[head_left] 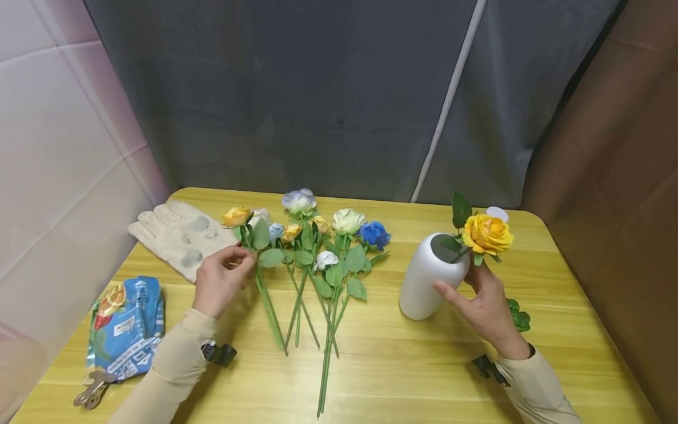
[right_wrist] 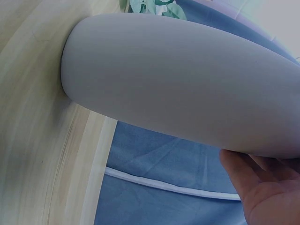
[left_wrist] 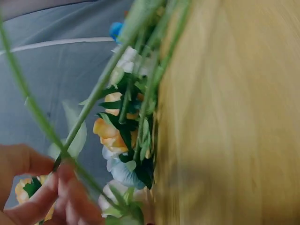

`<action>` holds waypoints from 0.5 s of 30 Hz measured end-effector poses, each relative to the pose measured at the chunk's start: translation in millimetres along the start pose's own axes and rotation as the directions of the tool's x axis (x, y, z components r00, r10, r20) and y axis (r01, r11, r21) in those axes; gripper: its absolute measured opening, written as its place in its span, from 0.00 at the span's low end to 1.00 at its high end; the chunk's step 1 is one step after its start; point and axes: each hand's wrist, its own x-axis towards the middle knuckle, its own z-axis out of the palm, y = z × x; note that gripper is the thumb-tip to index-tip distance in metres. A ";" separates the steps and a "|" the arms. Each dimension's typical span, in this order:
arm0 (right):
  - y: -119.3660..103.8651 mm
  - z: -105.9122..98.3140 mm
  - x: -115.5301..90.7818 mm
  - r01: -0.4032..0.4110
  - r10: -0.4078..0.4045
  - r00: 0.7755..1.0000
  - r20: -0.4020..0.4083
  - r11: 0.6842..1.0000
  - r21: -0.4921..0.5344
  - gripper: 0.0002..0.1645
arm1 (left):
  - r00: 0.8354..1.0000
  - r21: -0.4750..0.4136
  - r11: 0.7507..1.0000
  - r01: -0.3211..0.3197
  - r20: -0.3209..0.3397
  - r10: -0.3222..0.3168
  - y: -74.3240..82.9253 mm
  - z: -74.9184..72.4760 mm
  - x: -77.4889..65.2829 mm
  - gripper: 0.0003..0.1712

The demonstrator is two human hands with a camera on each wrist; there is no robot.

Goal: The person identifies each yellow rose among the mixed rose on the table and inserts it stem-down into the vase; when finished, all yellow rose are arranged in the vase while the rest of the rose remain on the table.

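Note:
My left hand [head_left: 222, 280] pinches the green stem [left_wrist: 89, 105] of an artificial orange rose [head_left: 236, 217] just under its bloom, thumb against fingertips. Beside it lie artificial flowers: a pale blue-white one [head_left: 299, 201], a cream one [head_left: 348, 221], a deep blue one [head_left: 374, 234] and a small white one [head_left: 326, 259], their stems crossing toward me. On the right stands a white vase [head_left: 424, 288], slightly tilted in the head view. My right hand [head_left: 484, 303] grips it near the rim, thumb in front and fingers behind. A yellow rose [head_left: 487, 234] leans out of the vase's mouth over that hand.
A pale work glove [head_left: 177, 235] lies at the back left. In front of it are a blue snack bag [head_left: 127, 324] and a metal clip [head_left: 95, 388]. Green leaves [head_left: 519, 316] show beyond my right wrist. A grey curtain [head_left: 296, 100] hangs behind the wooden table [head_left: 402, 377].

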 end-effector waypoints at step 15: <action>-0.7 0.6 0.9 -0.002 0.003 1.000 -0.010 1.000 0.022 0.44 | 0.998 -0.443 0.895 0.048 0.053 -0.027 33.6 -6.4 -0.4 0.13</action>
